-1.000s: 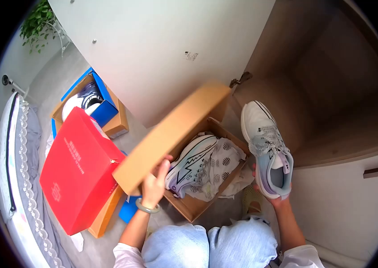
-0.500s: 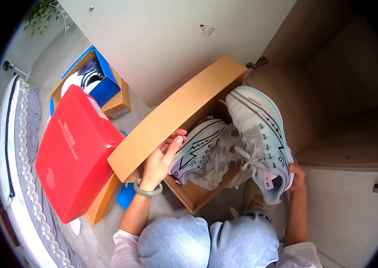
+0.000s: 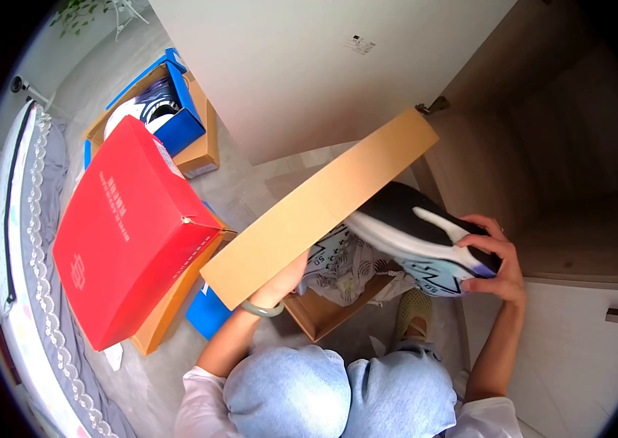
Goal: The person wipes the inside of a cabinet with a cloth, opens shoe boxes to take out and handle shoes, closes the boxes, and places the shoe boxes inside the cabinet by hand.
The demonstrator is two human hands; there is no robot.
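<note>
My left hand (image 3: 281, 283) is at the lower edge of the tan box lid (image 3: 323, 208), its fingers hidden behind it. The lid is tilted over the open shoebox (image 3: 316, 315), where one patterned shoe (image 3: 325, 255) lies beside crumpled printed paper (image 3: 358, 271). My right hand (image 3: 495, 255) grips the heel end of the other shoe (image 3: 425, 237). That shoe is turned on its side with its black and white sole facing up, and its toe reaches under the lid above the box.
A red shoebox (image 3: 123, 233) rests on an orange box (image 3: 174, 310) at left. Behind it, a blue box (image 3: 181, 131) holds a shoe. An open cabinet (image 3: 542, 175) stands at right, its white door (image 3: 309, 73) ahead. A bed edge (image 3: 24, 241) is far left.
The right hand has rolled its shoe over, sole upward, and brought the toe in under the lid. The lid now lies farther right and covers more of the box; the left hand's fingers have gone behind it.
</note>
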